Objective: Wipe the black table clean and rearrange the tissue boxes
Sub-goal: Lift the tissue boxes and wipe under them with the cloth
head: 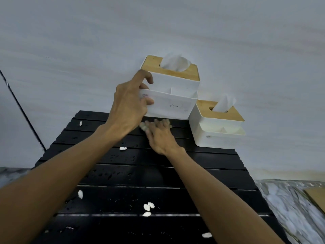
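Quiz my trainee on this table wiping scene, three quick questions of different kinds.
1. True or false: the left hand grips the left tissue box.
2. Which hand rests on the black table? A left hand B right hand C neither
3. Fill in: the other tissue box stands at the table's far ____ corner.
Key: 1 true; 2 B; 3 right.

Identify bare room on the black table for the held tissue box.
Free: the table between the right forearm and its right edge, in front of the resting box. Crowded: the far edge; scraps litter the front.
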The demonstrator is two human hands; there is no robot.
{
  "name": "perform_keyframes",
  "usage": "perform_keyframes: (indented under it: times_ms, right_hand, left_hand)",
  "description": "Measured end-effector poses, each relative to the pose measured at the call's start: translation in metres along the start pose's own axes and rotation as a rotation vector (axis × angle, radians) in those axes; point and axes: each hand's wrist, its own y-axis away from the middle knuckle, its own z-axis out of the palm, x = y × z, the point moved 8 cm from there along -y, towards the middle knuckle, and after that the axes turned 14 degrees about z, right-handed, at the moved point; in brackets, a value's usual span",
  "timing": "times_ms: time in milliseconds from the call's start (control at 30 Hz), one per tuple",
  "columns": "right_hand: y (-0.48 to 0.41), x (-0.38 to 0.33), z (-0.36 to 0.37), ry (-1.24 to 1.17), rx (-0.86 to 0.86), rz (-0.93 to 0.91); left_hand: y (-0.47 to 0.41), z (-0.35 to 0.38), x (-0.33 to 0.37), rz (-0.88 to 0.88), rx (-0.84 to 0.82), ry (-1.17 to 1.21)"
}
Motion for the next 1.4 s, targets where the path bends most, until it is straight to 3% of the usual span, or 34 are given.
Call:
perform_keyframes:
  times_ms: [100,167,367,467,533,600,767,867,1033,1400]
  right_hand:
    - [0.028,0.001,0.001,-0.068,-0.129,-0.221]
    - [0.039,0.019,-0.006,-0.054,-0.096,-0.269]
    - [0.000,0.060,-0.018,0.074,0.164,0.140]
    - [-0.021,0.048,-0.014,0.102,0.144,0.383]
    - [-0.032,0.031,-0.005,0.137,0.110,0.419]
    - [-0.041,0.005,0.007,0.120,0.095,0.319]
    - [-0.013,-0.039,0.021,-0.067,-0.024,-0.150]
    - [0.024,-0.035,0.015,-0.110,-0.144,-0.270]
    - [0.090,-0.021,-0.007,-0.100,-0.242,-0.360]
    - [0.160,0.018,-0.042,-0.074,-0.327,-0.298]
  left_hand:
    - [-0.006,-0.003,0.005,0.020,0.016,-0.016]
    - [-0.010,-0.006,0.008,0.020,0.023,-0.014]
    - [-0.018,-0.018,0.009,0.036,0.044,-0.020]
    - [-0.019,-0.023,0.005,0.039,0.048,-0.021]
    - [-0.019,-0.025,0.002,0.042,0.052,-0.022]
    - [-0.019,-0.026,-0.001,0.037,0.057,-0.020]
    - [-0.017,-0.028,-0.001,0.048,0.066,-0.029]
    - [-0.015,-0.029,0.003,0.055,0.061,-0.040]
    - [-0.006,-0.020,0.001,0.021,0.042,-0.012]
    - [0.041,0.031,-0.015,-0.055,-0.074,-0.004]
